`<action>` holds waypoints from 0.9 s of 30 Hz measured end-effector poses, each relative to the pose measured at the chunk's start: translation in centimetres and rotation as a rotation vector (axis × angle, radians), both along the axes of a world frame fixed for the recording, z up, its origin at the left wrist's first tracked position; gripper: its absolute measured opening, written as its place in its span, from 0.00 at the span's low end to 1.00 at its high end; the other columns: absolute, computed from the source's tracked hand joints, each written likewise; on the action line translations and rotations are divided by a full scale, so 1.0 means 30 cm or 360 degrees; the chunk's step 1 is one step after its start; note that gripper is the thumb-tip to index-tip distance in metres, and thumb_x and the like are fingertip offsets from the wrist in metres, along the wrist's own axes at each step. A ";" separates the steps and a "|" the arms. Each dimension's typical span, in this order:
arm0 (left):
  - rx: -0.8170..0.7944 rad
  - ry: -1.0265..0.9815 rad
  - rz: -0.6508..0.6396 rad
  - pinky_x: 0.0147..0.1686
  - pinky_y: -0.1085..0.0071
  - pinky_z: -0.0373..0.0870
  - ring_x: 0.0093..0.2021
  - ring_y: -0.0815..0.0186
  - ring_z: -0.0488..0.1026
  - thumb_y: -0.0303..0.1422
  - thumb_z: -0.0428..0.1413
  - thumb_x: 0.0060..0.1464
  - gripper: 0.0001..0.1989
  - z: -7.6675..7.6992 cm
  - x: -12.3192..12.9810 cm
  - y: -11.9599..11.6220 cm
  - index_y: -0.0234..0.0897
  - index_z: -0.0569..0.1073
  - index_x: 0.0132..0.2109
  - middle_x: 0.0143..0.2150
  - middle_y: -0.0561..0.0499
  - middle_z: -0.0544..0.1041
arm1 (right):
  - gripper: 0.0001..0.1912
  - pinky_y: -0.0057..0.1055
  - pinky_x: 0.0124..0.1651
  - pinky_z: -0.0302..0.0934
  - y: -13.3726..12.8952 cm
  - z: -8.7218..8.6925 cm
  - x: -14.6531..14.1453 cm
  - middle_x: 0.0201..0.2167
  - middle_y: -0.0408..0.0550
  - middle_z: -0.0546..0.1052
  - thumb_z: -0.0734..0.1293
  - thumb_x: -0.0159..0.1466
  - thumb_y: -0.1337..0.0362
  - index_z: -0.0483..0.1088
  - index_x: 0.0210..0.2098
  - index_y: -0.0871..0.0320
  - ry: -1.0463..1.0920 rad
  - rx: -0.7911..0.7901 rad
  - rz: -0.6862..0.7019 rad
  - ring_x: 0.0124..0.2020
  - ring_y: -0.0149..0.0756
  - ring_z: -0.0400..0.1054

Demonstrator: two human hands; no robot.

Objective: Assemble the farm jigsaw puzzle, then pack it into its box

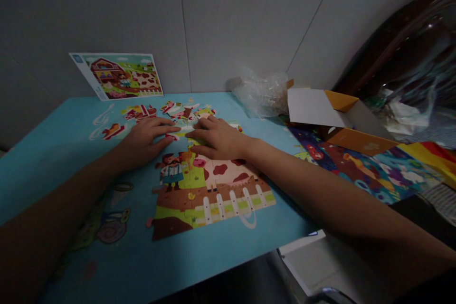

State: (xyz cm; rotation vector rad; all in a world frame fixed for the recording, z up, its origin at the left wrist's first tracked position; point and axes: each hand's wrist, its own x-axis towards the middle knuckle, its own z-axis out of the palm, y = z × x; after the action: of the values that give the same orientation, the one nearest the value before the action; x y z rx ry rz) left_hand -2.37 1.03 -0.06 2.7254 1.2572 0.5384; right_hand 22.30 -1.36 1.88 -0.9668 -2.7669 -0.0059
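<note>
orange box: open [372, 140] at the right on a colorful printed sheet [345, 164], its pale flap folded out to the left; the bottom of its inside is hidden.
clear plastic bag: crumpled [260, 92], at the back of the desk [142, 266], just left of the box flap; what it holds, if anything, cannot be told.
farm puzzle: partly joined [221, 199], in the middle of the desk; a farmer, a spotted cow and a white fence show, its upper part covered by the right hand.
left hand: [147, 135] palm down at the puzzle's upper left, thumb and forefinger a little apart; a red-and-white piece [172, 137] lies at the tips of these fingers, and whether it is gripped cannot be told.
right hand: [221, 137] laid low over the puzzle, fingers stretched and loosely spread, thumb apart from them; what is under the palm is hidden.
loose pieces: heaped [137, 113] behind the left hand, with more beyond the fingertips of both hands.
picture card: [124, 78] leaning on the wall [231, 23] at the desk's back left.
open room: bare blue surface at the desk's left side and between the puzzle and the front edge.
</note>
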 end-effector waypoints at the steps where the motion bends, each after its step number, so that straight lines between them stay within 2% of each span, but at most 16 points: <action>1: -0.0004 -0.0001 -0.0001 0.58 0.55 0.58 0.55 0.56 0.65 0.42 0.44 0.59 0.22 0.001 0.000 0.000 0.40 0.73 0.53 0.54 0.45 0.72 | 0.26 0.43 0.50 0.53 0.003 0.003 0.004 0.46 0.57 0.68 0.58 0.66 0.49 0.68 0.55 0.59 -0.0005 -0.0002 0.0014 0.48 0.47 0.58; 8: 0.0031 -0.0025 0.0051 0.59 0.55 0.58 0.55 0.58 0.67 0.41 0.44 0.58 0.21 0.007 0.003 -0.004 0.39 0.75 0.50 0.53 0.46 0.74 | 0.27 0.39 0.51 0.52 0.008 0.029 0.017 0.44 0.57 0.69 0.61 0.65 0.49 0.69 0.53 0.65 -0.0065 0.0013 0.0117 0.45 0.43 0.60; 12: 0.0029 -0.0042 0.0043 0.59 0.55 0.58 0.55 0.57 0.67 0.42 0.44 0.58 0.21 0.007 0.004 -0.005 0.40 0.75 0.49 0.52 0.46 0.75 | 0.25 0.36 0.46 0.54 -0.009 0.037 0.012 0.40 0.55 0.69 0.59 0.66 0.48 0.72 0.47 0.64 -0.0065 0.0035 0.0036 0.41 0.42 0.61; 17: 0.0030 -0.0050 0.0028 0.60 0.55 0.56 0.55 0.57 0.67 0.41 0.45 0.58 0.21 0.006 0.002 -0.002 0.39 0.75 0.49 0.52 0.46 0.76 | 0.21 0.31 0.39 0.55 -0.014 0.043 0.017 0.40 0.53 0.69 0.60 0.67 0.53 0.72 0.47 0.63 -0.0032 -0.0091 0.0033 0.36 0.37 0.62; 20: 0.0004 -0.0048 0.0055 0.61 0.56 0.55 0.57 0.58 0.67 0.40 0.46 0.56 0.21 0.013 0.000 -0.006 0.39 0.74 0.52 0.53 0.47 0.75 | 0.17 0.31 0.38 0.55 -0.016 0.053 0.028 0.41 0.53 0.69 0.63 0.64 0.57 0.72 0.47 0.62 -0.0008 -0.0120 0.0045 0.36 0.36 0.63; 24: -0.0103 -0.0081 0.0119 0.60 0.57 0.58 0.57 0.58 0.66 0.38 0.47 0.55 0.23 0.025 0.005 -0.022 0.37 0.71 0.55 0.56 0.47 0.73 | 0.16 0.31 0.39 0.56 -0.024 0.067 0.042 0.41 0.52 0.69 0.66 0.60 0.60 0.72 0.46 0.60 -0.0007 -0.0172 -0.0051 0.38 0.38 0.64; 27: -0.0124 -0.0133 0.0172 0.61 0.57 0.57 0.58 0.58 0.65 0.35 0.48 0.54 0.24 0.026 0.009 -0.033 0.37 0.69 0.57 0.57 0.47 0.72 | 0.12 0.31 0.38 0.56 -0.028 0.068 0.044 0.39 0.51 0.69 0.66 0.60 0.59 0.71 0.40 0.60 0.0001 -0.0216 -0.0081 0.36 0.37 0.64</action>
State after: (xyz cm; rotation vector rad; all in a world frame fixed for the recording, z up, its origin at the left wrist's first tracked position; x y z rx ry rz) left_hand -2.10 0.05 0.72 2.5557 1.3800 0.5944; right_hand 23.64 -2.19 3.90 -1.0690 -2.7713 0.1761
